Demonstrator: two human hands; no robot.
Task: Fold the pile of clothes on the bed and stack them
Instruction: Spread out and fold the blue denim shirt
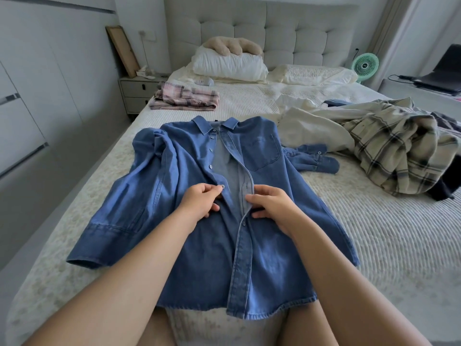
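Both forearms reach over the denim shirt (pixel 262 245) lying flat on the bed (pixel 374 233); left hand (pixel 199 202) pinches a button edge, right hand (pixel 270 204) pinches the opposite placket.

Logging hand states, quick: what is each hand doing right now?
Left hand: pinching the button edge of the denim shirt.
Right hand: gripping the shirt's buttonhole edge.

Single head-worn wide-angle view, from the near end of the bed (pixel 374 233), facing forward and down along it toward the far headboard (pixel 274 33). Both forearms enter from the near edge; lines bow outward at left and right margins.
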